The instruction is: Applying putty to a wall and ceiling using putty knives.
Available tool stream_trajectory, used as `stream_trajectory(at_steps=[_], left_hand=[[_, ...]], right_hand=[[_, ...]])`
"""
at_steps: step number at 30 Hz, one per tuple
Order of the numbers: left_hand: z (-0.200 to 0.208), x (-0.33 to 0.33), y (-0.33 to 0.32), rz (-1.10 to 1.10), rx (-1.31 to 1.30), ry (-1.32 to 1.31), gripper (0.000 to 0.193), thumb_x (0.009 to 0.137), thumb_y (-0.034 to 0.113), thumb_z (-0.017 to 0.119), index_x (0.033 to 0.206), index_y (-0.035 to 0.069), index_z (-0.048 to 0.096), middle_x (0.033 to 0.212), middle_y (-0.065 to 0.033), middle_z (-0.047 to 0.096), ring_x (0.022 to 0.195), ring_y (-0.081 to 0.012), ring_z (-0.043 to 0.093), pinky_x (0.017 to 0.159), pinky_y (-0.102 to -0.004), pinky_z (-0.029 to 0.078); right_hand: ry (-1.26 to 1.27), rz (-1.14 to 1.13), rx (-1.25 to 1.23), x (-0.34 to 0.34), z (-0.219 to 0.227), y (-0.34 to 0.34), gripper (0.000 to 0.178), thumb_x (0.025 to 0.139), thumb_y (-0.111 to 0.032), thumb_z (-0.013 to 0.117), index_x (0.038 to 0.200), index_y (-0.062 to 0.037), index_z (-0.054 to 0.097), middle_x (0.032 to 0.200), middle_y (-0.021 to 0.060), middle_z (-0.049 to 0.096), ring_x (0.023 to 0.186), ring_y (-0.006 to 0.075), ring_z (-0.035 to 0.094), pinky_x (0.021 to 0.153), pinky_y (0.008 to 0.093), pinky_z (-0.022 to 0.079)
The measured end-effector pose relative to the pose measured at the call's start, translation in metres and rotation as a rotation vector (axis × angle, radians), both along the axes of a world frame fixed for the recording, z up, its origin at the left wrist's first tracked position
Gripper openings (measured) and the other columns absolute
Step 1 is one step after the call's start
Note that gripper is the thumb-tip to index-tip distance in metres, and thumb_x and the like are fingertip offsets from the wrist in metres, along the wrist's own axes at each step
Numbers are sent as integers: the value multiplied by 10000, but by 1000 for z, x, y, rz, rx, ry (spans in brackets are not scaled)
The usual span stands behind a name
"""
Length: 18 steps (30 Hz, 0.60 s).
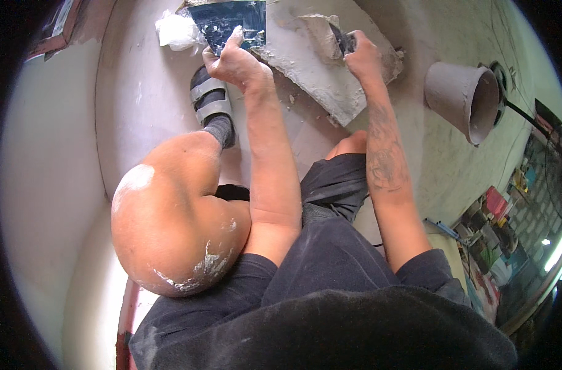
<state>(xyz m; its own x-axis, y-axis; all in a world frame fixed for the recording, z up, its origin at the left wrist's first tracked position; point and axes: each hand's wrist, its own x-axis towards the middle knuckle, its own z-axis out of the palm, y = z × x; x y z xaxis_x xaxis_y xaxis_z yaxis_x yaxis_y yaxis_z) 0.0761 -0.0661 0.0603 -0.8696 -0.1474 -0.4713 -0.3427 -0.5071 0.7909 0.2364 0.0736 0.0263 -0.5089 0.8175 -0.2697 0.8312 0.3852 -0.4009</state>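
Note:
My left hand (237, 65) is closed on the near edge of a dark blue flat plate (249, 17) smeared with white plaster, its thumb lying over the top face. Over to the right, my right hand (365, 58) grips the dark handle of a putty knife (341, 41). The knife's blade end is hidden by a lump of wet grey-white plaster (321, 34). Under that lump lies a plaster-coated board (345, 95) with rough, caked edges. The plate is close to the board's left side; whether they touch, I cannot tell.
A crumpled white plastic bag (177, 31) sits left of the plate. My sandalled foot (210, 95) is below it. A grey bucket (447, 92) lies tipped at the right, near a black pole (527, 117). Mixed clutter (487, 246) fills the lower right.

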Motion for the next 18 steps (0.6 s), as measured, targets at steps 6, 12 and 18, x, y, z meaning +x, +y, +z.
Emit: stream_trajectory(at_steps=[6,12,18], left_hand=[[4,3,5,52,35,-39,262,623,-149,576,850,-20,552,822,-97,602,676,-198,600,654,-304,521],[-4,0,-3,53,-7,-9,265,619,-153,582,851,-27,551,828,-97,601,683,-200,601,644,-313,521],[0,6,4,-7,18,-60,259,633,-142,600,861,-39,534,847,-104,595,699,-198,597,663,-313,521]], right_hand=[[-178,362,261,6,-52,-28,258,726,-39,568,970,-121,574,1019,123,520,991,329,515,819,418,456],[-41,340,220,-13,-20,6,125,791,-75,488,831,-104,602,922,112,559,959,325,534,815,404,464],[-136,511,198,4,-54,21,170,749,-56,539,871,-131,630,969,108,578,936,324,564,810,407,471]])
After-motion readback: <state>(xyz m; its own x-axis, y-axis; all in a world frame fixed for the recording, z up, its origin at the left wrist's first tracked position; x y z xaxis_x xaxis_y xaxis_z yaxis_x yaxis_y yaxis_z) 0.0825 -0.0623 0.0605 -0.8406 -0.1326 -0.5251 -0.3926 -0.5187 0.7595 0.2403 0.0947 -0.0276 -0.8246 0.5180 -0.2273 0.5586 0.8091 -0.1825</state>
